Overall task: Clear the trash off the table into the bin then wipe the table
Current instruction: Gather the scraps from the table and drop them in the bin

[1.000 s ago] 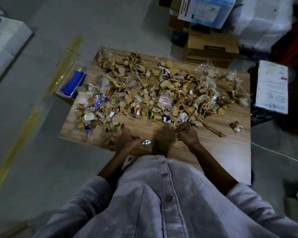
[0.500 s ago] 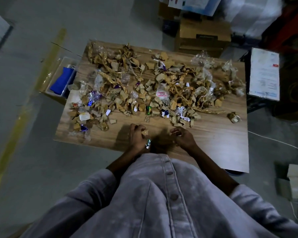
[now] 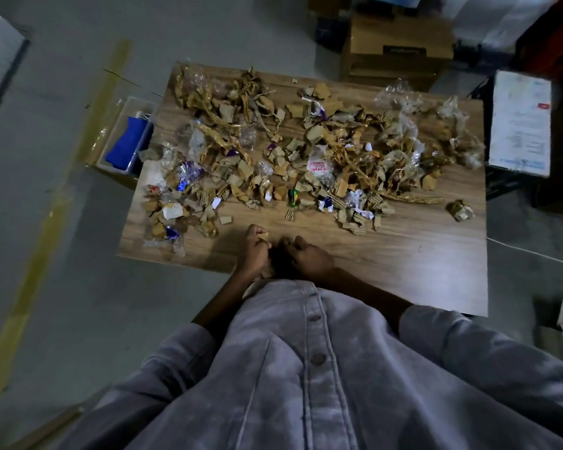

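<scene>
"Where's the mess?"

"Over the far two-thirds of the wooden table [image 3: 403,274]. It's a spread of trash [image 3: 306,151]: torn cardboard bits, twisted brown paper strips [image 3: 413,199] and crinkled clear wrappers [image 3: 400,102]. One crumpled wad [image 3: 460,210] sits apart, toward the right edge."

"And the hands?"

"Close together at the near edge. The left hand [image 3: 252,251] pinches a small cardboard scrap [image 3: 264,236] in its fingertips. The right hand [image 3: 307,259] lies curled in shadow just beside it, and I can't tell whether it holds anything."

"Will the stuff be awkward to shift?"

"Not heavy, I'd guess. It all looks light, dry and flimsy. The cardboard bits seem stiff enough to pinch by an edge, though one at a time would be slow. The wrappers look slick and springy, so they could slip out of a loose handful. Scooping with both palms, or sweeping toward the edge, should suit them better. A long strip could be taken at its middle, and it may drag its neighbours along."

"Where does it go?"

"Probably the clear tub [image 3: 124,141] on the floor against the table's left edge, with something blue inside. I take that for the bin."
</scene>
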